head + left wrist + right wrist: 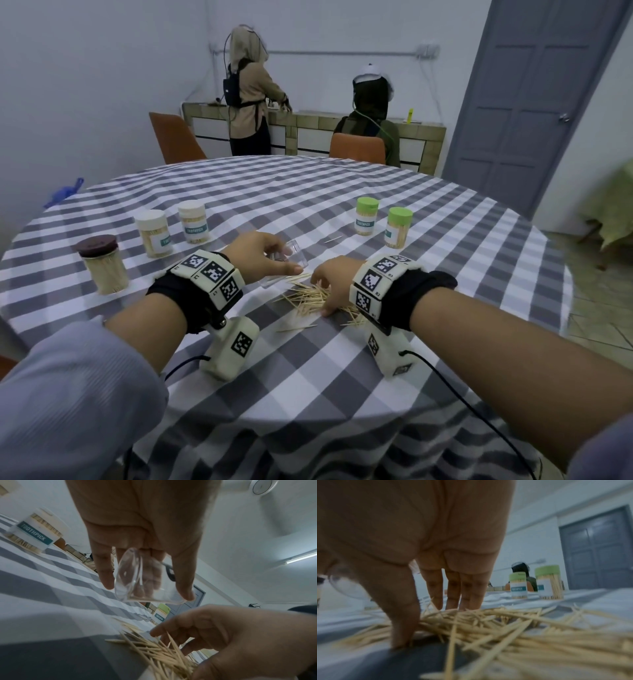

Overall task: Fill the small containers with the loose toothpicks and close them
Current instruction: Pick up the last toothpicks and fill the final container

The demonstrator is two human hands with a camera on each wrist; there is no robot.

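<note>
Nearest the head camera: two forearms over the table edge, each with a black wrist cuff carrying white marker blocks and a cabled camera pod.

Loose toothpicks (317, 299): a scattered heap on the checked tablecloth (308, 370), near the front edge, between the two hands. A few strays lie just outside the heap; one single pick (333, 240) lies well apart, farther back.

Right hand (337, 284): on the heap, fingers pointing down, thumb and fingertips (436, 599) planted among the picks. Fingers fairly straight, spread around the pile; not plainly closed on any.

Left hand (262, 258): holds a clear container (291, 257), lidless, tipped on its side just above the cloth, mouth toward the heap. Left wrist view shows thumb on one side and fingers on the other, curled round the clear wall. A few picks seem to lie inside; hard to tell.

Filled containers, upright, lids on:
- brown-lidded jar (102, 263), far left
- two white-lidded jars (173, 228), behind the left hand, labelled TOOTHPICK
- two green-lidded jars (382, 222), behind the right hand

Background: two people by a tiled counter (342, 133), backs turned; orange chairs (356, 148); grey door (534, 96) on the right.
</note>
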